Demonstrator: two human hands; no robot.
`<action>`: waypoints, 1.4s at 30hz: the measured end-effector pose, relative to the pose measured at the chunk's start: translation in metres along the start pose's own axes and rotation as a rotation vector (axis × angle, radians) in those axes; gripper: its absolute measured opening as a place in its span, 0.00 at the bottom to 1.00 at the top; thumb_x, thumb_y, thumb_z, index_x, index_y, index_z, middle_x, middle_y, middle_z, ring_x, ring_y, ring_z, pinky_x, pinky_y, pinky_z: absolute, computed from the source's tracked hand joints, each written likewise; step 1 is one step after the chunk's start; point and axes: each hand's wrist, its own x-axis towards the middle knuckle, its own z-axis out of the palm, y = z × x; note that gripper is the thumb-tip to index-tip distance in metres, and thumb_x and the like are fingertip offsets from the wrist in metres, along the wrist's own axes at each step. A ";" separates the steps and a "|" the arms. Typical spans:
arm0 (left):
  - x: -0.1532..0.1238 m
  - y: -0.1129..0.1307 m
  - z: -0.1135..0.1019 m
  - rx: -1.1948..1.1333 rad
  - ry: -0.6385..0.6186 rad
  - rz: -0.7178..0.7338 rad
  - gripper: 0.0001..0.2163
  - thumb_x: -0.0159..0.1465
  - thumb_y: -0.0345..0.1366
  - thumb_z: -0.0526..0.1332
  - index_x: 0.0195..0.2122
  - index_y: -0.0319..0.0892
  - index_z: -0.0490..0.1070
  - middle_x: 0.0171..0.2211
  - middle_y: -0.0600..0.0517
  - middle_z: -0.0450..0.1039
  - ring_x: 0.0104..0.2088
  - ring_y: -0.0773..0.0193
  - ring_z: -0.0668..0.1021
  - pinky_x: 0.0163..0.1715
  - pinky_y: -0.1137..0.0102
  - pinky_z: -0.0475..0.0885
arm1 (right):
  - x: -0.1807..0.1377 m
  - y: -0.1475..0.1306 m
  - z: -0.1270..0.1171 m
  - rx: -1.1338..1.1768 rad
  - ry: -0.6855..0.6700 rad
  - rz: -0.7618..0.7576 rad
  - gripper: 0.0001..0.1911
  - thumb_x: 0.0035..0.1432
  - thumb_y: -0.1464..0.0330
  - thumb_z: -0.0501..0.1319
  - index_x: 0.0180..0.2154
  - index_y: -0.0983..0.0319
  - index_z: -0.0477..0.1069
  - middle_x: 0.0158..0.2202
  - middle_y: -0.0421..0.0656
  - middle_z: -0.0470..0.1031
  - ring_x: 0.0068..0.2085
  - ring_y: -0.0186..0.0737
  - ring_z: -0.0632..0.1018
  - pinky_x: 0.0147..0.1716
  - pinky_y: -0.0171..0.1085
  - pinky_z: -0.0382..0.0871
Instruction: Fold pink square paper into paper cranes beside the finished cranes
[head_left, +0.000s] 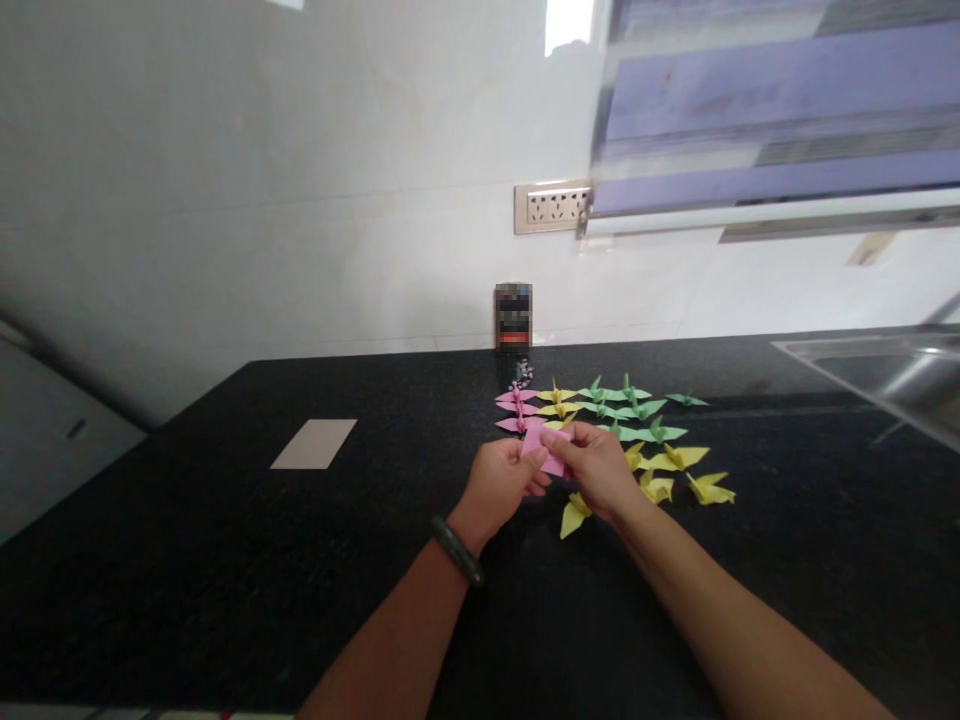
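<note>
Between both hands is a small folded piece of pink origami paper point(553, 462), held above the black counter. My left hand point(501, 478) pinches its left side, thumb on top and fingers beneath. On the right side, my right hand point(600, 465) grips it with the thumb pressed on its face. Behind and beside the hands stand folded paper cranes in rows: pink cranes point(517, 408), yellow cranes point(556, 397) and green cranes point(628, 400). Nearer to my right wrist lie larger yellow cranes point(709, 488), one partly hidden by that hand.
A pale square sheet stack or pad point(313, 444) lies on the black counter point(187, 560) at the left. A phone-like device point(514, 318) leans against the wall, with a beaded item point(525, 373) before it. A sink point(892, 375) is at the right; sockets point(556, 207) are above.
</note>
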 end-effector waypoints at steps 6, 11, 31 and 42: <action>-0.001 0.001 -0.002 -0.049 -0.044 0.032 0.11 0.57 0.38 0.56 0.24 0.36 0.68 0.17 0.51 0.71 0.17 0.69 0.73 0.20 0.75 0.66 | -0.001 0.002 0.001 0.049 -0.025 0.019 0.18 0.41 0.60 0.65 0.17 0.63 0.61 0.11 0.33 0.60 0.14 0.25 0.58 0.13 0.29 0.48; 0.000 0.002 -0.008 -0.186 -0.210 -0.067 0.15 0.57 0.45 0.55 0.28 0.35 0.69 0.24 0.46 0.75 0.22 0.67 0.75 0.23 0.74 0.67 | 0.003 0.004 -0.003 0.049 0.003 0.004 0.18 0.43 0.59 0.65 0.17 0.62 0.61 0.11 0.33 0.60 0.13 0.26 0.58 0.13 0.29 0.47; 0.005 0.001 -0.015 -0.186 0.078 -0.057 0.15 0.50 0.46 0.62 0.26 0.36 0.70 0.18 0.52 0.71 0.17 0.71 0.71 0.18 0.77 0.63 | 0.005 -0.011 -0.017 -0.305 -0.018 -0.264 0.11 0.46 0.62 0.63 0.22 0.63 0.71 0.16 0.37 0.66 0.19 0.31 0.66 0.19 0.32 0.59; 0.001 0.005 -0.023 -0.547 -0.242 -0.311 0.08 0.55 0.35 0.61 0.32 0.35 0.72 0.26 0.44 0.76 0.29 0.63 0.78 0.27 0.74 0.69 | 0.007 -0.012 -0.021 -0.443 -0.292 -0.660 0.07 0.51 0.68 0.59 0.31 0.54 0.76 0.39 0.43 0.73 0.41 0.40 0.73 0.41 0.41 0.67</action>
